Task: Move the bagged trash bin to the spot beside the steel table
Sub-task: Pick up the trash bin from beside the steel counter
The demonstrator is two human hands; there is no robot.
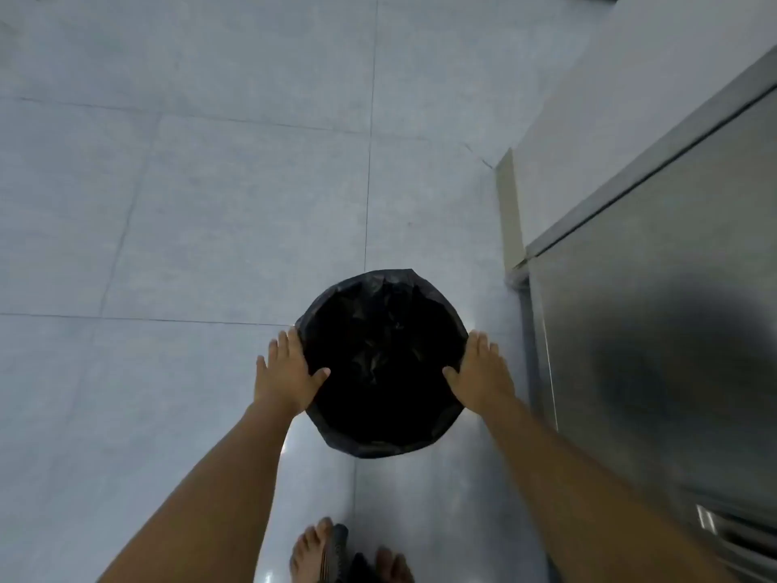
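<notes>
Gripping the round, crinkled black-bagged bin (380, 363), left hand (286, 372) and right hand (483, 374) fingers are clasped on its rim over glossy grey tiled floor (189, 204), steel tabletop (656, 309) just right of the right fingers.

- The trash bin (380, 363) shows only its bag-covered mouth; its walls and base are hidden below the rim, and its dark inside is unreadable.
- The steel table (656, 313) is cut off by the right edge.
- 2 feet (311, 549) are cropped at the bottom edge.
- The fingers of the left hand (284, 378) and right hand (483, 376) curl out of sight under the rim.
</notes>
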